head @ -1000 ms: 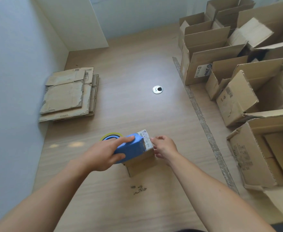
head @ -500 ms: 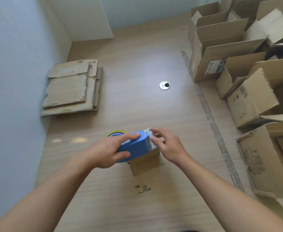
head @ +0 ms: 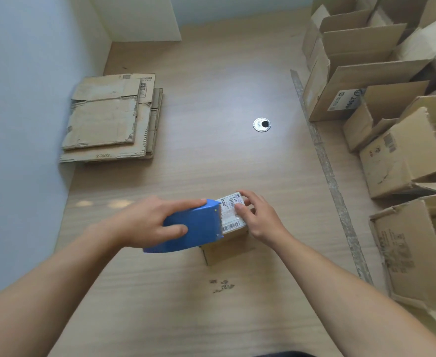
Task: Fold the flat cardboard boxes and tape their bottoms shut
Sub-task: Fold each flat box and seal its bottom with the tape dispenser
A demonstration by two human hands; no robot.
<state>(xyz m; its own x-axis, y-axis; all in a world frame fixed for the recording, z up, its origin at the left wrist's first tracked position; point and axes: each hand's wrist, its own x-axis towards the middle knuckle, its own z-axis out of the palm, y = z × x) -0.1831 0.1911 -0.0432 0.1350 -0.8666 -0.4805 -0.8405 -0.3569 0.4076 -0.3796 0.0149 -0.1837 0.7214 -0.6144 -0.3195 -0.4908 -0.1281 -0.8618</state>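
A small cardboard box [head: 227,249] stands on the wooden table [head: 211,163] in front of me, a white barcode label [head: 231,215] on its top face. My left hand [head: 147,222] grips a blue tape dispenser [head: 193,228] and holds its toothed edge against the left part of the box top. My right hand [head: 256,216] rests on the right side of the box top, thumb and fingers pressing on the label. The dispenser hides the left half of the box.
A stack of flat cardboard boxes [head: 111,119] lies at the far left by the wall. Several folded open boxes [head: 402,161] crowd the right side beyond a grey strip [head: 327,171]. A round metal grommet [head: 261,124] sits mid-table. Dark scribbles [head: 222,286] mark the wood near me.
The dispenser has slid left and toward me across the box top, uncovering more of the label. My right hand moved further onto the label. The yellow tape roll is now out of sight.
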